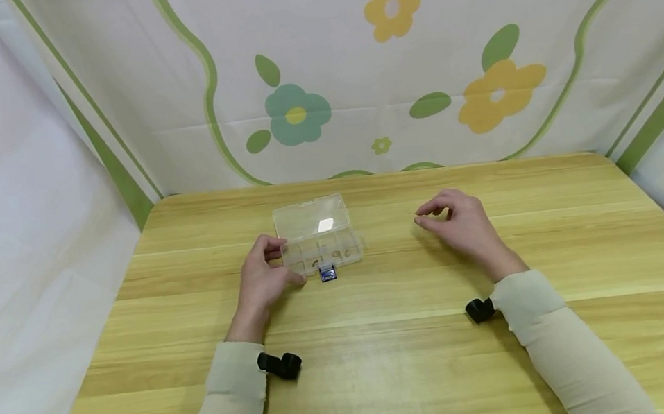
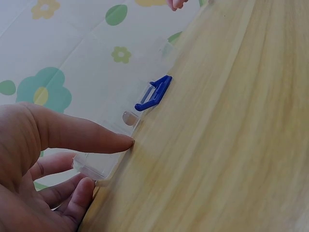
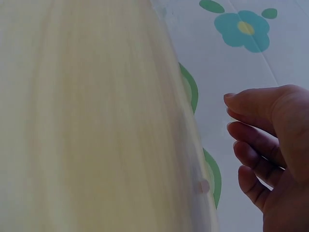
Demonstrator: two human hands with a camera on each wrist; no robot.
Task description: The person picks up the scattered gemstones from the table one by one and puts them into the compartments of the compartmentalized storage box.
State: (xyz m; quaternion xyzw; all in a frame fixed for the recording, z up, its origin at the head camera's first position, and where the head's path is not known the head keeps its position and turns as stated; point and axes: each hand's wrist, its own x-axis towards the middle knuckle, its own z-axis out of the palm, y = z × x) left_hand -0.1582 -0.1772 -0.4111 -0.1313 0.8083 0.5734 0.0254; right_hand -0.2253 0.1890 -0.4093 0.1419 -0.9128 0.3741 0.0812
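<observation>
A clear plastic compartment box (image 1: 310, 248) lies on the table with its lid (image 1: 308, 218) raised at the back. Several small pieces, too small to identify, sit in its front compartments. A blue latch (image 1: 328, 273) sticks out from the front edge; the left wrist view shows this latch (image 2: 155, 93) up close. My left hand (image 1: 264, 275) grips the box's left end, the thumb at the front corner and the fingers behind. To the right of the box, my right hand (image 1: 460, 225) hovers with bent fingers, thumb and index tips close together. I see nothing between those tips.
The wood-grain table (image 1: 378, 369) reaches back to a white curtain (image 1: 347, 79) printed with flowers. White cloth (image 1: 9, 242) also hangs on the left side. A small black camera (image 1: 286, 365) is strapped to the left wrist, and another black camera (image 1: 480, 310) to the right.
</observation>
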